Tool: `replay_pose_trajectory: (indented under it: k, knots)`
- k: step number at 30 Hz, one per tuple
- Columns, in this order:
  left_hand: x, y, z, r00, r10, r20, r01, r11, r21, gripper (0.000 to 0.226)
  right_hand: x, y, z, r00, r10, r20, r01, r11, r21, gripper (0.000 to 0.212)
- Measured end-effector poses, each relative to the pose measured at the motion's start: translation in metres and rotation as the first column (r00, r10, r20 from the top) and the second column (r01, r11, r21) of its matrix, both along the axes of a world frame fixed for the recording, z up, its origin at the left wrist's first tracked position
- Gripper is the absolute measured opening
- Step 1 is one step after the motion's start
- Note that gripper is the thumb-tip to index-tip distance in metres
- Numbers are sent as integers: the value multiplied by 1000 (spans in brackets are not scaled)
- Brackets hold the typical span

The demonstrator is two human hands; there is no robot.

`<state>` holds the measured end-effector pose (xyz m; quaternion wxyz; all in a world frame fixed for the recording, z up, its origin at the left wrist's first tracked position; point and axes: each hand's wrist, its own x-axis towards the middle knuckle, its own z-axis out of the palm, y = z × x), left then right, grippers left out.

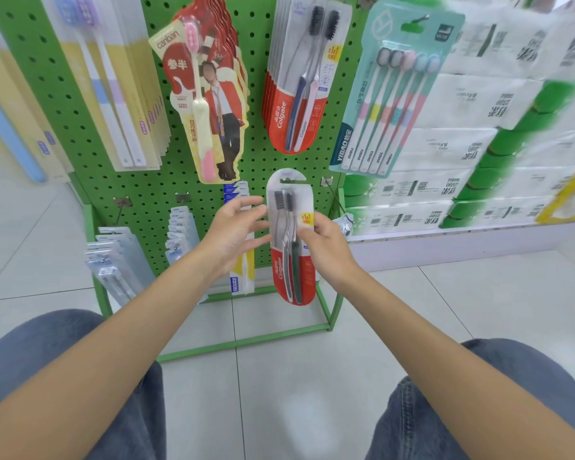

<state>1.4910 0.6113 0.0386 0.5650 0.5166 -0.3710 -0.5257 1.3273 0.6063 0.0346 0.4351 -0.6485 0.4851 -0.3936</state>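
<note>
Jeans-clad knees (63,376) sit lowest in view, w/ both forearms stretched toward a green pegboard rack (120,104). Right hand (326,250) pinches a Colgate 2-brush pack (287,200) at its right edge, thumb on front, holding the pack upright before the rack's lower part. Left hand (233,234) holds nothing, fingers spread & relaxed just left of the pack; more Colgate packs (296,94) hang well above the fingers, w/ a Yibao 5-pack (389,94) up & right.

Before you, the toothbrush pack (287,240) is glossy clear plastic over printed card. The pegboard (80,104) looks like matt green-painted metal. Your jeans (445,410) are blue denim, and the floor tiles (279,393) are smooth and slightly shiny.
</note>
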Motion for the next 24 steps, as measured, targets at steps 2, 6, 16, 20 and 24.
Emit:
replay_pose_trajectory:
  k: [2, 6, 16, 20, 24]
  knots:
    - [1, -2, -1, 991, 64, 114, -61, 998, -26, 23, 0, 1, 3, 999, 2, 51, -4, 999, 32, 19]
    - [-1, -3, 7, 984, 18, 177, -4, 997, -80, 19, 2, 1, 2, 996, 27, 88, -34, 996, 79, 17]
    - [-5, -2, 72, 907, 147, 394, -28, 956, -293, 12, -4, -26, 47, 977, -78, 199, 89, 995, -44, 16]
    - [-6, -14, 112, 853, 289, 435, -118, 918, -379, 10, -10, -42, 88, 960, -153, 234, 183, 977, -113, 18]
    - [-8, -25, 153, 747, 460, 480, -198, 843, -500, 14, -13, -51, 136, 965, -139, 223, 200, 939, -281, 27]
